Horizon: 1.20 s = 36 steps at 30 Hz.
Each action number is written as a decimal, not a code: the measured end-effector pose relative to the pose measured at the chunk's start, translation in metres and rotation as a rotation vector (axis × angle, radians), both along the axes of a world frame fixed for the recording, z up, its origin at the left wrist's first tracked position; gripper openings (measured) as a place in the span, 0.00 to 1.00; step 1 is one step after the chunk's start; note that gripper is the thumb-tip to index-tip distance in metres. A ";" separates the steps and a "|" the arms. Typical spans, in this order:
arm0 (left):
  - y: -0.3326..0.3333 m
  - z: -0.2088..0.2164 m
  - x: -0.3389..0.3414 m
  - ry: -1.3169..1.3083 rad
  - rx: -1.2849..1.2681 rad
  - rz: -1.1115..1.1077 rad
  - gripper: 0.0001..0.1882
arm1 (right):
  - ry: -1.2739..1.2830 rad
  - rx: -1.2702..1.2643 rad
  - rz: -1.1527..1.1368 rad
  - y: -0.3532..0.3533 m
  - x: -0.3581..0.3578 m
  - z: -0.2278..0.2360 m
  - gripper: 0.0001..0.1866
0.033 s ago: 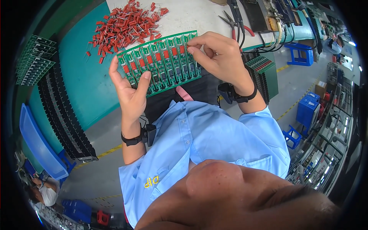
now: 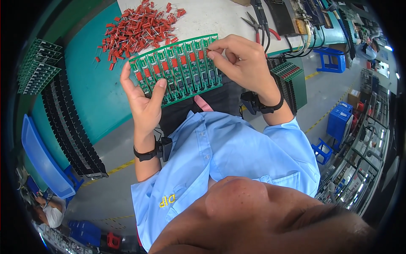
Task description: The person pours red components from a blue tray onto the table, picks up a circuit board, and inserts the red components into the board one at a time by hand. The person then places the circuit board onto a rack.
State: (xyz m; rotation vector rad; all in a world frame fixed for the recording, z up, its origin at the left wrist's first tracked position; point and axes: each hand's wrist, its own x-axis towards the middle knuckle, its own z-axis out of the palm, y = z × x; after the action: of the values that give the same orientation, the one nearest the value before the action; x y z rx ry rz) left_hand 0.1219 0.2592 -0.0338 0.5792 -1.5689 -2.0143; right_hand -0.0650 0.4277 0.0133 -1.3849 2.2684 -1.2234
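My left hand [image 2: 144,101] is closed on the left end of a green circuit board panel [image 2: 183,82], thumb on its face and fingers behind the edge. The panel is tilted up over the table's near edge. Across its strips stands a row of red capacitors [image 2: 174,63]. At its upper right end, my right hand [image 2: 241,57] pinches thumb and forefinger together over the last strip; what sits between the fingertips is hidden. Beyond the panel's left half lies a loose heap of red capacitors [image 2: 141,27] with bare wire leads.
Pliers with red handles [image 2: 257,27] and black cables lie at the far right. Stacked green boards [image 2: 40,65] stand at left beside a black slotted rail [image 2: 69,122]. A blue tray [image 2: 44,158] is further left. More filled boards [image 2: 287,70] rest right of my wrist, near a blue stool [image 2: 331,60].
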 end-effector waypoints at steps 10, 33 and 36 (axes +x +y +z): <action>0.000 -0.003 0.000 0.019 0.029 0.003 0.41 | -0.557 -0.249 -0.128 -0.001 -0.001 -0.017 0.24; -0.008 -0.007 0.005 0.102 0.002 -0.092 0.40 | 0.143 0.189 0.059 -0.097 -0.067 -0.007 0.10; -0.009 -0.006 0.004 0.105 -0.015 -0.101 0.40 | 0.191 0.201 0.046 -0.097 -0.073 -0.021 0.10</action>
State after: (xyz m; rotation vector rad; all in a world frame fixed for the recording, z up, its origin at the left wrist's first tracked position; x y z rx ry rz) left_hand 0.1256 0.2507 -0.0398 0.3894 -1.5772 -2.0694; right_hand -0.1378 0.3305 -0.0079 -1.5239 2.3916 -0.8536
